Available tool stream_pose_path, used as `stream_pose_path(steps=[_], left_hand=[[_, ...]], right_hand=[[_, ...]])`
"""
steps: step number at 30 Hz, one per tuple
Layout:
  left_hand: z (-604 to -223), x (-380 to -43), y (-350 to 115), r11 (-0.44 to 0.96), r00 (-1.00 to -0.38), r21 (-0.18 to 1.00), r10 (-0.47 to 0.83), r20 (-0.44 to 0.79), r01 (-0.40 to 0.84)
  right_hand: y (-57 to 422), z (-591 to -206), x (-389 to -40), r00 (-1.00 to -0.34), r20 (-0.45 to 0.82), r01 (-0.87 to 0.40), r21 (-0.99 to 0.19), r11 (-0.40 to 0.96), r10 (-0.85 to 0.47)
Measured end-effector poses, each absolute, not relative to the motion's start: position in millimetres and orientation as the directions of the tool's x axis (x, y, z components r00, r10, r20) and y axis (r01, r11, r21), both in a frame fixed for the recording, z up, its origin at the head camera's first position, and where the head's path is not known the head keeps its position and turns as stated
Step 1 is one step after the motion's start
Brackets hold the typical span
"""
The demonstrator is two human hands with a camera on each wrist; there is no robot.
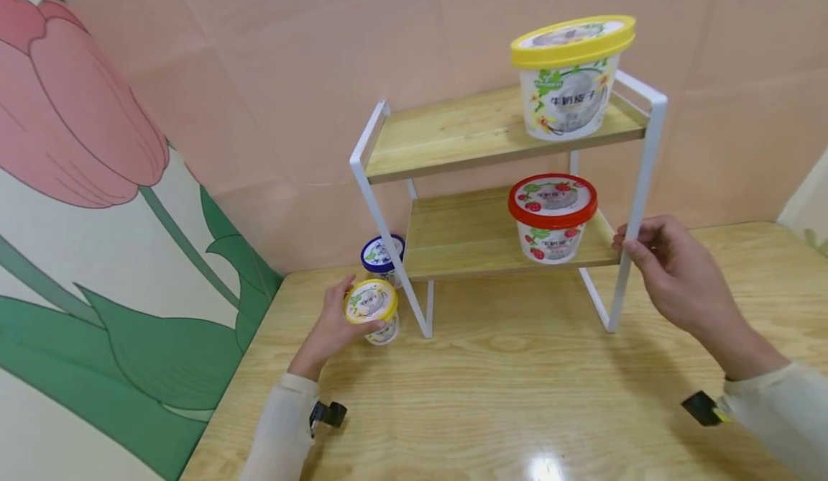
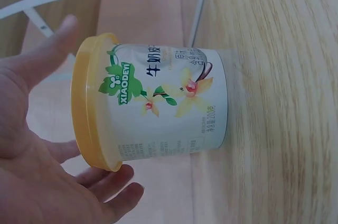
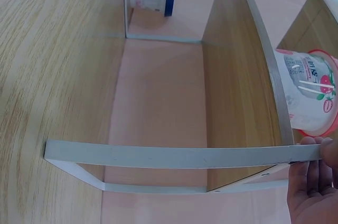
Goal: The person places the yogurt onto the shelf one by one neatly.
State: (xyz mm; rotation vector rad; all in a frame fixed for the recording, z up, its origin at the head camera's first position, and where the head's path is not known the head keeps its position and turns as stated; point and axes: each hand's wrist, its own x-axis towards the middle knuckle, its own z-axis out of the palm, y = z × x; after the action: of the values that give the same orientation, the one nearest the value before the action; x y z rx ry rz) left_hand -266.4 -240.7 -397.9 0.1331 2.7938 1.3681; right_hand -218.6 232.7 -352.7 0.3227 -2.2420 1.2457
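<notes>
**Left hand at a yellow-lidded XIAODEYI tub, right hand on the two-tier rack**

The yellow-lidded XIAODEYI tub [image 1: 378, 307] appears upright on the wooden table [image 1: 504, 395], left of the two-tier rack [image 1: 446, 139] and before a blue-lidded tub [image 1: 382, 254]. The left hand [image 1: 333, 326] has thumb and fingers spread around its lid [image 2: 94, 102]; whether they press, I cannot tell. The right hand [image 1: 679, 280] pinches the rack's white right leg [image 1: 639, 193]. The step seems to be handling the tub while steadying the rack; any lift would call for an even squeeze.
</notes>
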Motion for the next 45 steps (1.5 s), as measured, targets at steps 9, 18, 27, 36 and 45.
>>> stream_pose_path(steps=[9,18,27,36,45], left_hand=[[-395.3,-265.9,-239.2,0.626,-0.998,0.78,0.039,-0.041,-0.008],[-398.1,-265.4,-240.0,0.622,-0.998,0.783,0.028,-0.053,-0.024],[-399.1,-256.9,-237.1,0.613,-0.997,0.789,0.075,-0.026,0.026],[-403.0,-240.9,-238.5,0.626,-0.992,0.778,0.12,-0.026,0.056],[-402.1,-232.0,-237.6,0.642,-0.993,0.766,0.108,-0.043,0.036]], right_hand=[[233.2,-351.7,-218.8,-0.817,0.574,-0.455,-0.692,0.56,0.046],[234.4,-353.1,-217.5,-0.813,0.581,-0.464,-0.675,0.573,0.026],[233.1,-352.6,-217.0,-0.819,0.573,-0.45,-0.682,0.576,0.039],[234.5,-353.7,-216.5,-0.818,0.574,-0.447,-0.678,0.583,0.04],[232.0,-353.8,-215.7,-0.816,0.575,-0.434,-0.68,0.591,0.062]])
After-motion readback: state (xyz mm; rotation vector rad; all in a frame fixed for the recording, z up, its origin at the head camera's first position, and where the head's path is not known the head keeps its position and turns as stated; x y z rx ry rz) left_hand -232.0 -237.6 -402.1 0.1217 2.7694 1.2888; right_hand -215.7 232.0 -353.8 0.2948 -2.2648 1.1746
